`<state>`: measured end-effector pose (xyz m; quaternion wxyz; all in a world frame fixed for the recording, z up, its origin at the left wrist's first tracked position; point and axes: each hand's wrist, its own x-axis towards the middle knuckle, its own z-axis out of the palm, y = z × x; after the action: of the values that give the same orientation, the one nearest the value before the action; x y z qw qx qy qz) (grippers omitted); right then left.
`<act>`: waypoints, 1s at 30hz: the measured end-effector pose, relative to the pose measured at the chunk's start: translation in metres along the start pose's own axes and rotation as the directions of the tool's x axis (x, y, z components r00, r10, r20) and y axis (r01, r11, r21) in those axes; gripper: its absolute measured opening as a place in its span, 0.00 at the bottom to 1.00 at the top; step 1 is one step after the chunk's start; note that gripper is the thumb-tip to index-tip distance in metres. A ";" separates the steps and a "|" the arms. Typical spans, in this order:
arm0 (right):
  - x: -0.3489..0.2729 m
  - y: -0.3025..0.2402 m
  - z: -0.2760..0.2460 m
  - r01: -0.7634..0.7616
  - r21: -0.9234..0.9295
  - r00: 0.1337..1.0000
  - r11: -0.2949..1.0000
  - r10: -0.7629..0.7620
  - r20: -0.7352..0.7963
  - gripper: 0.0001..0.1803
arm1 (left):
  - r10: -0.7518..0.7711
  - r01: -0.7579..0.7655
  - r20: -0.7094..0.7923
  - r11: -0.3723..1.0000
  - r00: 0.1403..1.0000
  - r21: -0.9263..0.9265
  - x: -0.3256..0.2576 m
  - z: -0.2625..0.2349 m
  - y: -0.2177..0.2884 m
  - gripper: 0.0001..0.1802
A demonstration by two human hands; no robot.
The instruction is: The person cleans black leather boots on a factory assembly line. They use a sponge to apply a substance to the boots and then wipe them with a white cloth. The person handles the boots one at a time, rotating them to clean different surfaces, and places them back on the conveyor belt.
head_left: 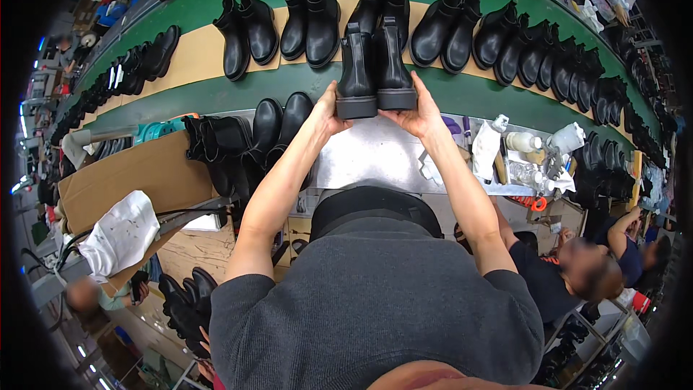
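Note:
Two black ankle boots are held side by side over the near edge of the green conveyor belt, heels toward me. My left hand (pixel 330 110) grips the left ankle boot (pixel 356 68) by its outer side, near the thick sole. On the other side my right hand (pixel 421 110) has its fingers around the heel of the right ankle boot (pixel 392 68). Both boots stand upright, and their toes are hidden from me. Just beyond them another pair of black boots (pixel 369 3) sits on the belt, partly covered by the held pair.
Rows of black boots (pixel 317 22) line brown card on the green belt (pixel 303 81). Below is a metal worktop (pixel 368 155), with more boots (pixel 267 130) at left and bottles (pixel 523 141) and a white cloth (pixel 487 148) at right. Co-workers (pixel 556 274) sit at right.

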<state>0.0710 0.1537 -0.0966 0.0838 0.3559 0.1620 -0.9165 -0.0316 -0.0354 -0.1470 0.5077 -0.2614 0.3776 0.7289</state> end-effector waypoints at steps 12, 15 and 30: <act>-0.028 -0.006 -0.049 0.275 0.215 0.929 0.937 -0.316 0.193 0.29 | 0.375 -0.254 0.282 0.887 0.883 -0.385 -0.068 0.013 -0.031 0.24; -0.049 -0.002 -0.047 0.332 0.073 0.814 0.941 -0.324 0.483 0.30 | 0.387 -0.364 0.367 0.922 0.846 -0.132 -0.081 0.015 -0.047 0.29; -0.112 0.016 -0.037 0.022 -0.075 0.912 0.997 0.010 0.410 0.36 | 0.069 -0.184 0.349 0.932 0.935 0.311 -0.134 -0.004 -0.018 0.41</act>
<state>0.1804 0.1565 -0.0504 0.1269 0.1516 0.1776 -0.9640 0.0317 -0.1077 -0.0520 0.5525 -0.0184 0.4226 0.7182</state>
